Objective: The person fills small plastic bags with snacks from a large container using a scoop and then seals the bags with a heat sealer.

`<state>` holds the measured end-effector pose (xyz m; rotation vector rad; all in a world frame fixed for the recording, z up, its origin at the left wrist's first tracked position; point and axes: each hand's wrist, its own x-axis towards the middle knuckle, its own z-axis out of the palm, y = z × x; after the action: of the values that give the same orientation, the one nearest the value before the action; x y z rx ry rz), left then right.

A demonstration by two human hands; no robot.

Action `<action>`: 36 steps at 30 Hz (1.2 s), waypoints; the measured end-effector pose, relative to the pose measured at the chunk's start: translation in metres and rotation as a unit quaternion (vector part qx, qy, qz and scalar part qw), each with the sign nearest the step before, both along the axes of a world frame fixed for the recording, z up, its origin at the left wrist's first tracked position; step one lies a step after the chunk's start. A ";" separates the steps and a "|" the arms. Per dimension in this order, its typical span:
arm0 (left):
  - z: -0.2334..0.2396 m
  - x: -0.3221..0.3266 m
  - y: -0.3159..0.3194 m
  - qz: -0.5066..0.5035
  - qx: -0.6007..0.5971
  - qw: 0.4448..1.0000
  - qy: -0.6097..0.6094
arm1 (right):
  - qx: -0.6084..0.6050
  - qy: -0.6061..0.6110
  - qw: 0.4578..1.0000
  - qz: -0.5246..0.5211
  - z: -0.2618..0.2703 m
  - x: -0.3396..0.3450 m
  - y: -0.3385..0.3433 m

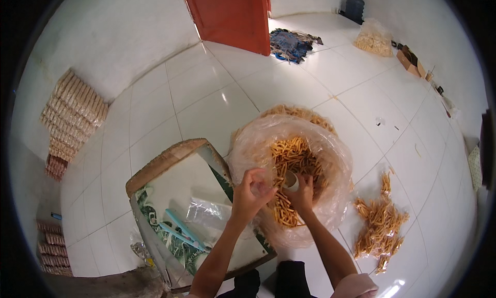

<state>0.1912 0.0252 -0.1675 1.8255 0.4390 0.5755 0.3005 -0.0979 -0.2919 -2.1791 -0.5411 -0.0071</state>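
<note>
Before me stands a large clear plastic sack, its mouth rolled wide, filled with brown stick-shaped snacks. Inside the mouth, my right hand grips a white cup, low among the sticks. My left hand is over the sack's left rim, fingers curled around what looks like a small clear plastic bag. To the left is a low wood-edged table. On it lie a light-blue hair straightener and some flat clear plastic bags.
Filled snack packets lie heaped on the white tiled floor at right. Many stacked packets line the left wall. Farther off are a red door, a rag mat, another snack sack and a cardboard box.
</note>
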 end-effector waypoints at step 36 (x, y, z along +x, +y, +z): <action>0.069 0.024 -0.010 -0.095 0.292 0.950 -0.047 | -0.095 -0.023 0.946 0.309 0.292 0.033 -0.093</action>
<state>0.2156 0.0154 -0.0983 2.3584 0.0158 0.7033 0.3331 -0.1907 -0.0003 -2.1047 -1.2749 0.3454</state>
